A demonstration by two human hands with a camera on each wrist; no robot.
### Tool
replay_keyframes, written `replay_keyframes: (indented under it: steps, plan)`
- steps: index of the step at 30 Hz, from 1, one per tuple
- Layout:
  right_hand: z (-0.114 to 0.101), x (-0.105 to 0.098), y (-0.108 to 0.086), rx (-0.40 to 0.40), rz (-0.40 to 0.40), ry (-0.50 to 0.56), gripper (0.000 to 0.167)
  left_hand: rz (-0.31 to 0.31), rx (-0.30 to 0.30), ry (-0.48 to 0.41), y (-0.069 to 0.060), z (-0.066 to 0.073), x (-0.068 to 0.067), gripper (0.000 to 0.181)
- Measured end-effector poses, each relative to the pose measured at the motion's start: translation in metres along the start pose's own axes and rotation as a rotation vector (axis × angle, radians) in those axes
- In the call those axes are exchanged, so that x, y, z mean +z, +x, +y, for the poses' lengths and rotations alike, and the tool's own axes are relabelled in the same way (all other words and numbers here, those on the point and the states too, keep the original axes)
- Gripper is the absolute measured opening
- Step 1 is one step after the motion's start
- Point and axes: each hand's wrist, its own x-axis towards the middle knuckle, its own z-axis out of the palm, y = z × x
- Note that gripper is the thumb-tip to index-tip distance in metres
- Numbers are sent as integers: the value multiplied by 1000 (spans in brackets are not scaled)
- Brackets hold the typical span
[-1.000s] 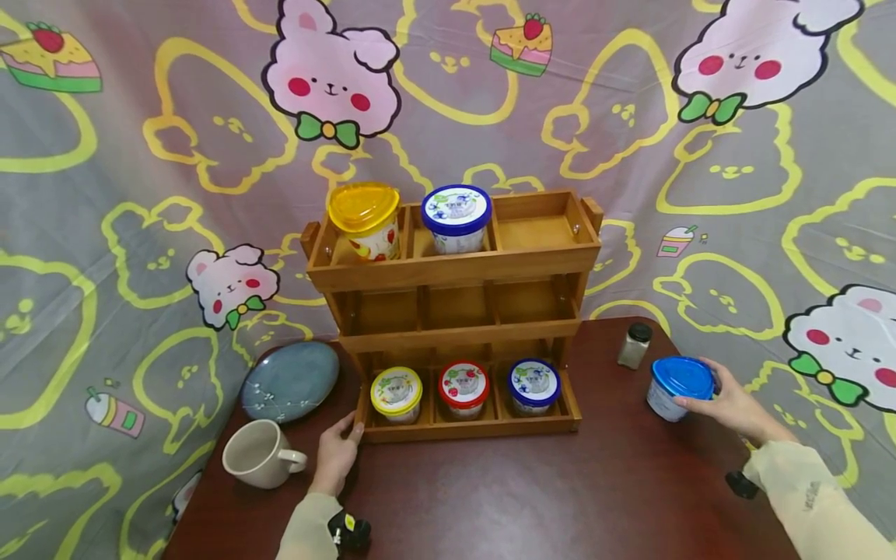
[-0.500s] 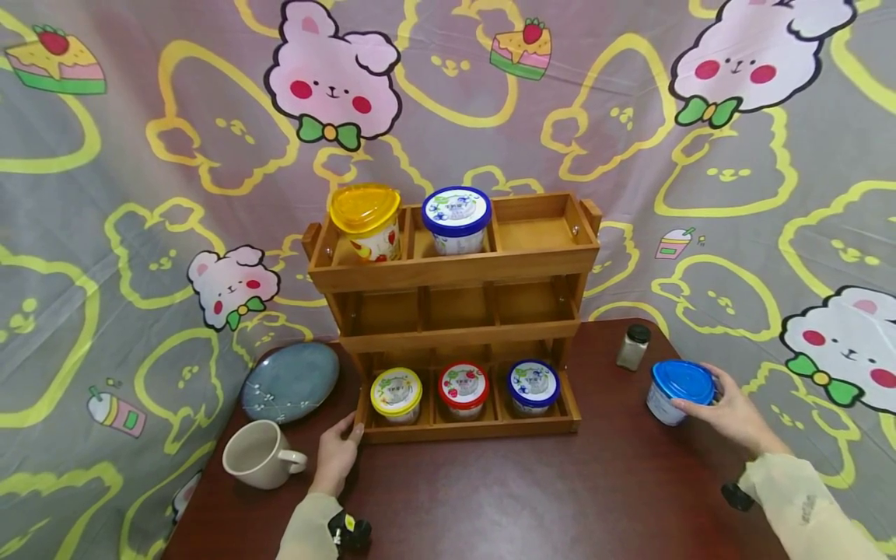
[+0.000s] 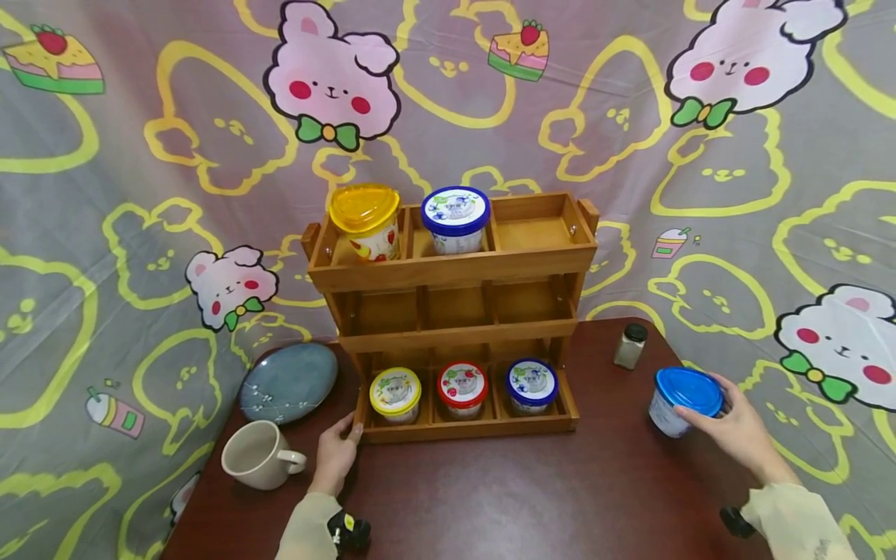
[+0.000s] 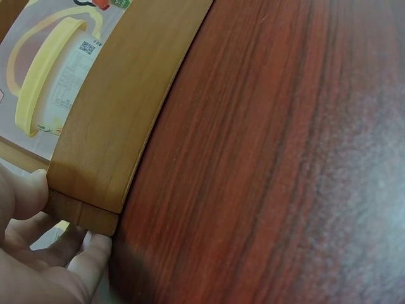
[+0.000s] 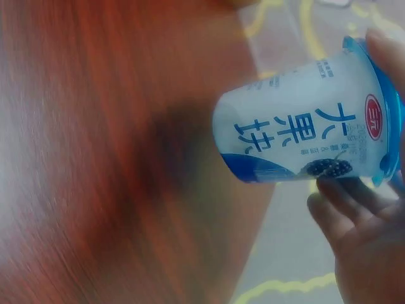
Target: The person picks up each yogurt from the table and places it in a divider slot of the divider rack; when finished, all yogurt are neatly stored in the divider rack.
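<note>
My right hand [image 3: 743,432] holds a yogurt cup with a blue lid [image 3: 689,391] over the table's right side. In the right wrist view the cup [image 5: 297,126] is white with blue lettering and a dark berry picture; thumb and fingers are round its lid end, and a shadow falls on the table beside it. At the left, my left hand [image 3: 336,453] grips the lower front corner of a three-tier wooden rack [image 3: 455,272]. The left wrist view has the thumb of that hand [image 4: 44,259] against the rack's corner [image 4: 95,212], with fingers on the other side.
On the rack's top tier stand a yellow-lidded cup [image 3: 365,218] and a blue-lidded one [image 3: 456,218]. Its bottom tier holds yellow- [image 3: 395,394], red- [image 3: 463,386] and blue-lidded [image 3: 532,383] cups. A mug [image 3: 259,455] and plate [image 3: 290,383] lie left; a black-capped jar [image 3: 631,347] stands right.
My right hand and its yogurt cup have shifted slightly toward me. The left hand stays at the rack's corner, and the rack's cups stay in place.
</note>
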Motion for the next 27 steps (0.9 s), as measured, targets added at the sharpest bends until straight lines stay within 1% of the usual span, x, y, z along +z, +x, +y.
replay_keyframes:
  steps: [3,8,13,16,20,23,25,27]
  plan:
    - [-11,-3,-10,-11,24,20,106,-2,0,0,0,1,-1,43]
    - [-32,-9,-24,-24,54,15,104,-6,-11,7,-1,2,-2,44]
    - [-58,-17,-38,-39,110,16,99,-13,-12,10,-2,2,-2,44]
    - [-76,-22,-46,-53,145,19,97,-14,-9,6,-2,1,-1,44]
    - [-106,-28,-57,-36,168,55,99,-10,-12,0,-1,1,0,44]
    - [-129,-35,-62,-38,190,80,99,-7,-8,0,0,0,0,44]
    - [-142,-40,-65,-55,209,79,97,-5,-1,3,0,1,0,44]
    - [-155,-47,-67,-93,229,84,94,-6,2,2,0,1,0,44]
